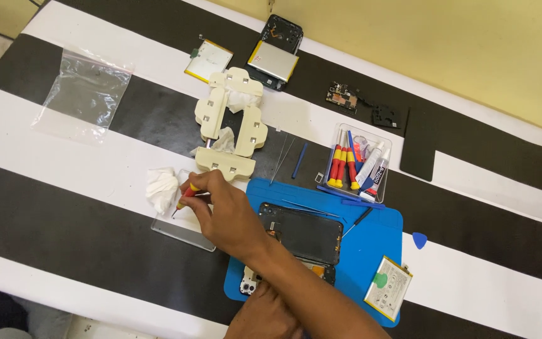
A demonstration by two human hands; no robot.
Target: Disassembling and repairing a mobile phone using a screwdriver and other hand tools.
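While gripping a screwdriver (185, 199), right hand (224, 213) crosses — seemingly — the phone (299, 235).

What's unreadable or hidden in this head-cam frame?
- Left hand: cut off by the bottom edge and crossed by the right forearm; its grip cannot be told.
- Phone: lower part hidden under the forearm.
- Screwdriver in the right hand: tip too small to make out.
- Tray contents: overlapping, hard to separate.

A table (64, 207) covered in broad black and white stripes stands against a pale yellow wall (446, 44).
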